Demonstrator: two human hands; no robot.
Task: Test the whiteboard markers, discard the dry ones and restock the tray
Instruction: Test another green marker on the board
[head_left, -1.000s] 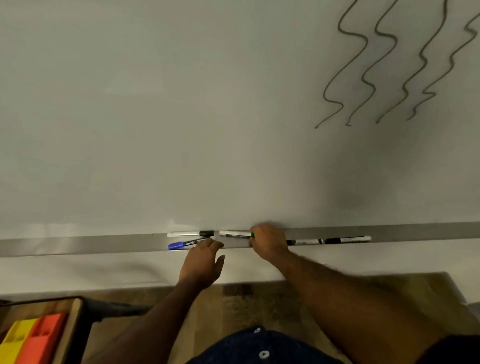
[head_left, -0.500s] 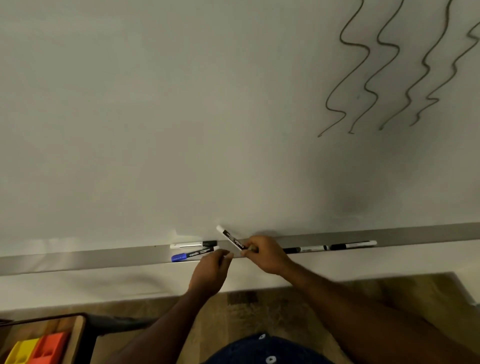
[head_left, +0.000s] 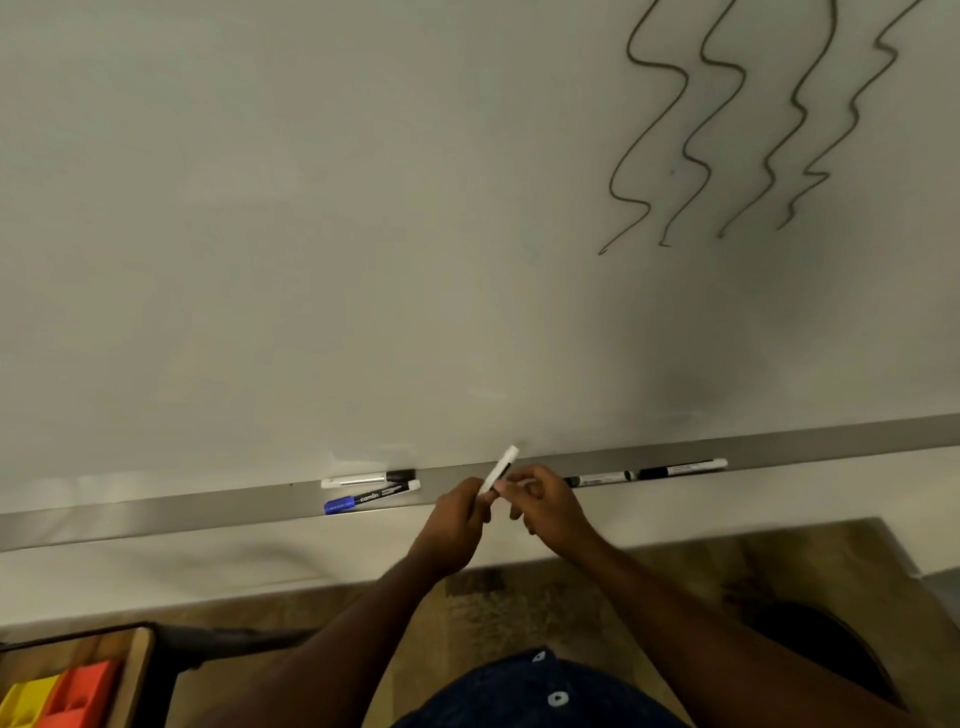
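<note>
A white marker (head_left: 500, 469) is held tilted just in front of the grey marker tray (head_left: 208, 512). My left hand (head_left: 457, 522) grips its lower barrel, and my right hand (head_left: 543, 506) pinches its lower end, which is hidden by the fingers. On the tray to the left lie a white marker with a black cap (head_left: 368, 478) and a blue-capped marker (head_left: 371, 497). To the right of my hands lie two more markers (head_left: 602, 478) (head_left: 680, 469) end to end. The whiteboard (head_left: 363, 234) carries several dark wavy test lines (head_left: 727, 130) at upper right.
A wooden table edge (head_left: 140, 670) with yellow (head_left: 21, 701) and orange bins (head_left: 78, 691) sits at the lower left. Below the board is wood-pattern floor (head_left: 519, 597). A dark round object (head_left: 831, 649) lies on the floor at lower right.
My right hand lifted the white marker off the tray. My left hand came over and took hold of its barrel; both hands now hold it, tilted more upright, in front of the tray.
</note>
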